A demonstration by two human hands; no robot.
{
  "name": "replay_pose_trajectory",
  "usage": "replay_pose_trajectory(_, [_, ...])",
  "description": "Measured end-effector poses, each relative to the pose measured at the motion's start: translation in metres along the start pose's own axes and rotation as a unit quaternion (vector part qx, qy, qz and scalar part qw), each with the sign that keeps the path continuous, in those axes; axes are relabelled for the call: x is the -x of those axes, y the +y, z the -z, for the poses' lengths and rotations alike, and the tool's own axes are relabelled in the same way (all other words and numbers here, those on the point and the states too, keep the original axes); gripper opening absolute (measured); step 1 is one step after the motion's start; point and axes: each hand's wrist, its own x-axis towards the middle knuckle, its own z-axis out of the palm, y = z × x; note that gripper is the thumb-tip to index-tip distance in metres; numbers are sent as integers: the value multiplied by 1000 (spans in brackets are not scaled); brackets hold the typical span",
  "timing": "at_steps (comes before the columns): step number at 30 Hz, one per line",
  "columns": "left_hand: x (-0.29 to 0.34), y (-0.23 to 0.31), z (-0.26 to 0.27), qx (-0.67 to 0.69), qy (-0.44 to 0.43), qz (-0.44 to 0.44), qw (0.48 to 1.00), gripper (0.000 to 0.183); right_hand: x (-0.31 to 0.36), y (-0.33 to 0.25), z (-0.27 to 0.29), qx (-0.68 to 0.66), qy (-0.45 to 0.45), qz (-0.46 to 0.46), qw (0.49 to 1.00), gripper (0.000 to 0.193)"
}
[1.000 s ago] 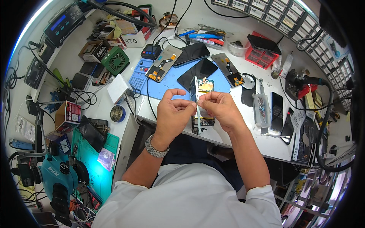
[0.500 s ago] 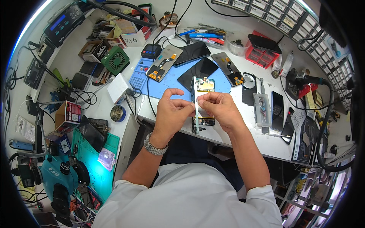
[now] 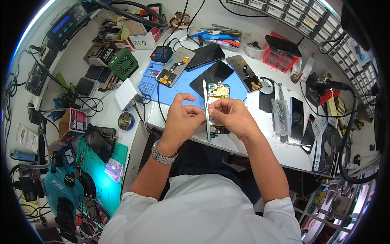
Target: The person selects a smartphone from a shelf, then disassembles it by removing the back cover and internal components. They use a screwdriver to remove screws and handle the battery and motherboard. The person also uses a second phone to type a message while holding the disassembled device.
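Slim pale panel (image 3: 205,92): being held edge-on at mid-frame.
Left hand (image 3: 180,120): pinching the panel between thumb and fingers.
Right hand (image 3: 232,116): touching its right side with bunched fingertips; gripping or merely pressing, I cannot tell.
Opened phone (image 3: 219,90): lying just right of the panel.
Dark phone (image 3: 213,76): resting on the blue mat (image 3: 165,96), above centre.
Teal microscope (image 3: 59,183): standing lower left.

Left hand (image 3: 181,118) pinching, right hand (image 3: 232,116) pinching, forearms (image 3: 267,168) angled inward

Teal microscope (image 3: 59,183) beside a green mat (image 3: 120,153).
A dark green fan (image 3: 123,64) sits by a cardboard box (image 3: 100,56).
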Motion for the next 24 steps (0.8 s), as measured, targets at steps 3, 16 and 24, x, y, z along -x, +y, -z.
replay_pose_trajectory(3, [1,4,-2,-21,2,2,1000,54,1,-4,-1,24,5,-11,1000,20])
replay_pose_trajectory(16, [11,15,-8,-49,-18,10,999,49,1,8,-6,32,23,3,999,24])
replay_pose_trajectory(24, [13,14,-7,-50,-26,13,998,55,0,0,5,-95,2,-54,994,21])
